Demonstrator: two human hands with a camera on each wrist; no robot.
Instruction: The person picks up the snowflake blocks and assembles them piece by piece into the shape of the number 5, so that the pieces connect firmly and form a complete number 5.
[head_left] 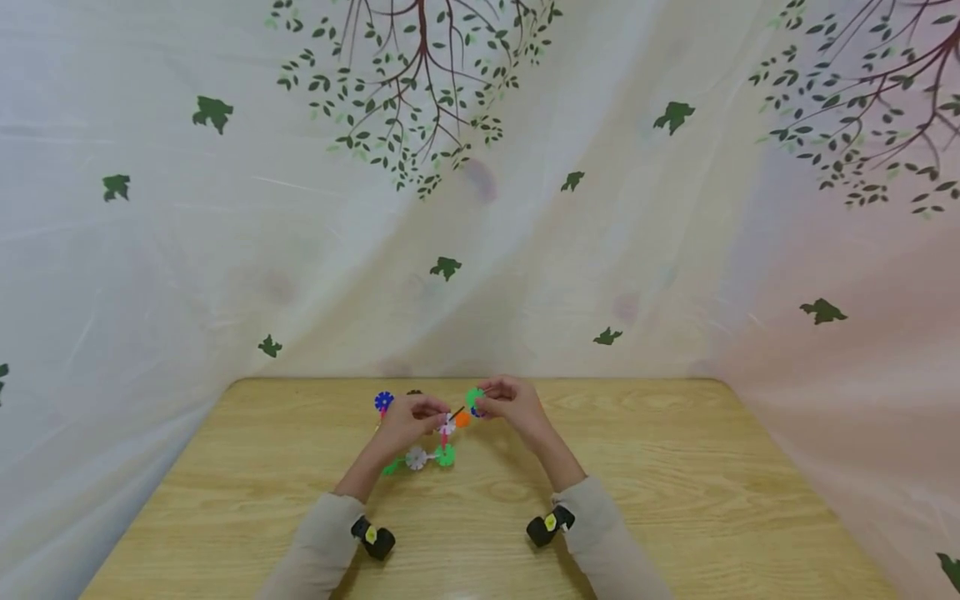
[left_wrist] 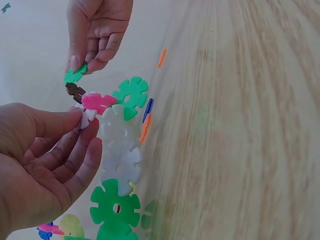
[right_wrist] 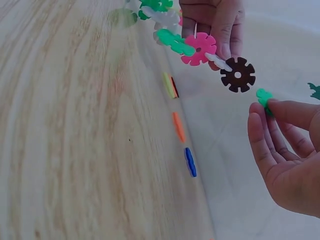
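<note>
Both raised, pinching: left hand white disc, right hand green disc.

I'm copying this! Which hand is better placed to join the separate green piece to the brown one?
Probably the right hand: it pinches that green piece, just short of the brown piece. The left hand holds the chain.

Beige sleeves bear black, yellow-marked wrist cameras.
</note>
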